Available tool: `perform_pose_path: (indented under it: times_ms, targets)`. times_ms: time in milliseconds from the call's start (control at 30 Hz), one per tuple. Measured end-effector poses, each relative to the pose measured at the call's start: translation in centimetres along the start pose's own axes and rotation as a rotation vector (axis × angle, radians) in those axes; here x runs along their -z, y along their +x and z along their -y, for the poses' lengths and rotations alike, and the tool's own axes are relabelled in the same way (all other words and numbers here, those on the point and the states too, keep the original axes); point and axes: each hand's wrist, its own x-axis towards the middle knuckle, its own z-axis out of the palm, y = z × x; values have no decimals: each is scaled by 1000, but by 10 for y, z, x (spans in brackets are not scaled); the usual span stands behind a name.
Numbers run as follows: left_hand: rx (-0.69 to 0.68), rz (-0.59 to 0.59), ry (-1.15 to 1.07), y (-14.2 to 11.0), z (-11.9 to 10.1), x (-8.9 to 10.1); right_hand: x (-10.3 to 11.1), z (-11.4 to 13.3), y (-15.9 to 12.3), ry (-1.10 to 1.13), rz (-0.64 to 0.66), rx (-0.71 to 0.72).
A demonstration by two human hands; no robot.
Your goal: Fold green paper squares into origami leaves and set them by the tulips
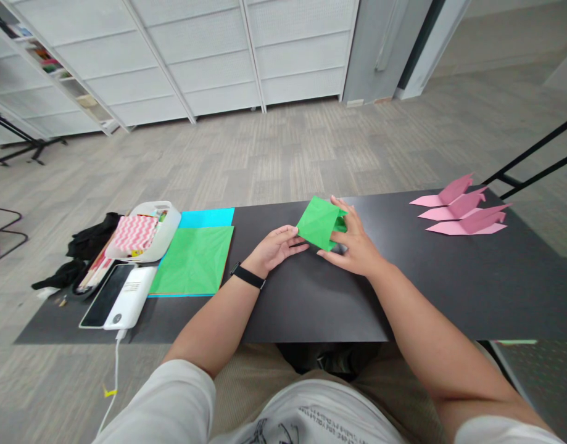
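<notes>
A folded piece of green origami paper [318, 221] is held between my hands above the dark table, its right side partly opened into loose layers. My left hand [279, 245] pinches its left corner between thumb and fingers. At the right side, my right hand [355, 242] has its fingers curved around the paper's opened flaps, with some fingertips hidden among them. Three pink origami birds [459, 206] stand in a row at the table's right end. Left of my hands lies a stack of green and blue paper sheets [195, 259].
A white basket [172, 228] with a pink zigzag-patterned item stands at the table's left, beside black cloth [95, 237]. A phone [108, 296] and a white power bank [131, 297] with a cable lie near the front left edge. White cabinets [209, 55] line the far wall.
</notes>
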Motion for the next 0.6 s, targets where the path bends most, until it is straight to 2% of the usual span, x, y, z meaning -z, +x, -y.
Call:
perform_pose_path:
  times_ms: [133, 267, 367, 467, 533, 600]
  targets:
    - [-105, -81, -49, 2, -3, 3, 9, 0, -1, 81, -120, -101]
    - [-195, -135, -81, 4, -6, 6, 14, -5, -1, 173, -333, -324]
    - [-212, -122, -71, 4, -8, 8, 11, -16, 0, 270, -421, -481]
    - [-202, -40, -29, 1, -9, 8, 5, -33, 0, 399, -417, -626]
    - [-199, -1, 61, 0, -8, 6, 2, -42, 0, 490, -318, -692]
    - [-204, 12, 214, -2, -7, 4, -1, -44, 0, 595, -152, -726]
